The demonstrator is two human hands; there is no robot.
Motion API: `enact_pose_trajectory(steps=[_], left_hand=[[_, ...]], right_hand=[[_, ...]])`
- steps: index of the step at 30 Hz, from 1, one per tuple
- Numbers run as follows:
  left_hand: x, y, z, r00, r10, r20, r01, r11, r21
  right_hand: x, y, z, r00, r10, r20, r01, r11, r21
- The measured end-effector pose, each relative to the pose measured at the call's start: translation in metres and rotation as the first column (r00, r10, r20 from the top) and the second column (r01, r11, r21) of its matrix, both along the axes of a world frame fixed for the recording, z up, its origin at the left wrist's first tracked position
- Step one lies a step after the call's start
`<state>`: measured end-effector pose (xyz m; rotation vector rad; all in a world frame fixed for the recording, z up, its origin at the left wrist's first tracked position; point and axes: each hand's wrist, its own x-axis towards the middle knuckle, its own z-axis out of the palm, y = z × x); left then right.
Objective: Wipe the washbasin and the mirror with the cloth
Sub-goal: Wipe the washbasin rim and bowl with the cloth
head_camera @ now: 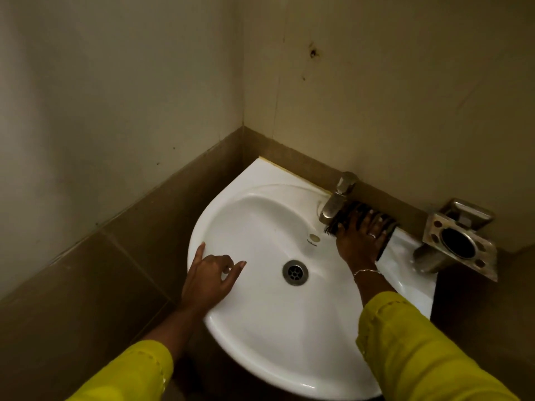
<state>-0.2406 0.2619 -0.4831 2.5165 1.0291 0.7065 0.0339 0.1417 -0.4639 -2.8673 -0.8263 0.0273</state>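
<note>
A white corner washbasin (260,328) fills the middle of the view, with a metal drain (295,272) in its bowl. My right hand (359,238) lies flat with spread fingers on a dark cloth (385,243), pressing it onto the basin's back ledge just right of the steel tap (337,199). My left hand (211,273) rests on the basin's left rim, its fingers loosely bent and holding nothing. No mirror is in view.
A steel soap dish and tumbler holder (460,241) is fixed to the wall right of the basin, close to my right hand. Brown tiled walls (130,241) meet in a corner behind the basin, with pale wall above.
</note>
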Motion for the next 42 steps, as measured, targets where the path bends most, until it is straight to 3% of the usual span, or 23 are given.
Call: enact_pose_trajectory(steps=[7,12,15,18,26,36,40,42], left_hand=[[-0.001,-0.001,0.000,0.994,0.032,0.101,-0.029,0.999,-0.029],[-0.002,-0.002,0.003,0.988,0.052,0.144,-0.051,0.999,-0.008],[-0.002,-0.004,0.008,0.989,0.075,0.129,-0.069,0.996,-0.048],[-0.003,-0.004,0.010,0.985,0.093,0.143,-0.085,0.994,-0.062],[-0.004,-0.004,0.013,0.979,0.119,0.165,-0.101,0.988,-0.115],[-0.005,-0.005,0.016,0.954,0.177,0.243,-0.134,0.974,-0.184],[-0.005,-0.005,0.016,0.945,0.205,0.256,-0.148,0.963,-0.226],[-0.005,-0.006,0.017,0.939,0.204,0.275,-0.143,0.963,-0.228]], right_hand=[[-0.011,-0.008,-0.009,0.995,0.099,0.020,-0.097,0.994,-0.057],[-0.021,-0.018,-0.019,0.940,0.218,0.262,-0.207,0.976,-0.069],[-0.035,-0.019,-0.025,0.869,0.290,0.400,-0.318,0.948,0.004],[-0.047,-0.008,-0.019,0.838,0.341,0.426,-0.371,0.929,-0.014],[-0.046,0.038,-0.010,0.907,0.389,0.163,-0.351,0.910,-0.220],[-0.028,0.087,-0.002,0.898,0.431,0.082,-0.412,0.893,-0.182],[-0.025,0.105,-0.003,0.894,0.442,0.074,-0.435,0.895,-0.096],[-0.027,0.111,-0.007,0.905,0.424,0.046,-0.415,0.900,-0.135]])
